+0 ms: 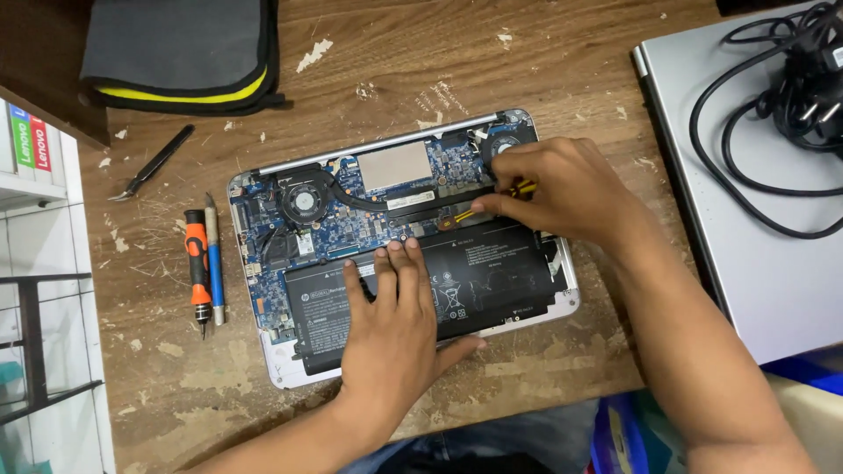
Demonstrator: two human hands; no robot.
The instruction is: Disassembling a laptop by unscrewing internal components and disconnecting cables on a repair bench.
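Pressing flat, fingers spread, left hand [392,325] on one black battery [492,272] inside one opened laptop [263,263] at desk centre. Pinching yellow wires [467,211] above the battery, right hand [562,189]. Lying left: two screwdrivers [198,263], one pair of tweezers [151,164]; two fans [304,202] visible.

Opened laptop [263,180] at table [562,61] centre; battery [492,276] in its near half, fans behind. Screwdriver [198,268], pen tool [213,259] left of it; tweezers [154,162] beyond. Closed laptop [755,263] right, cable [773,96] on top.
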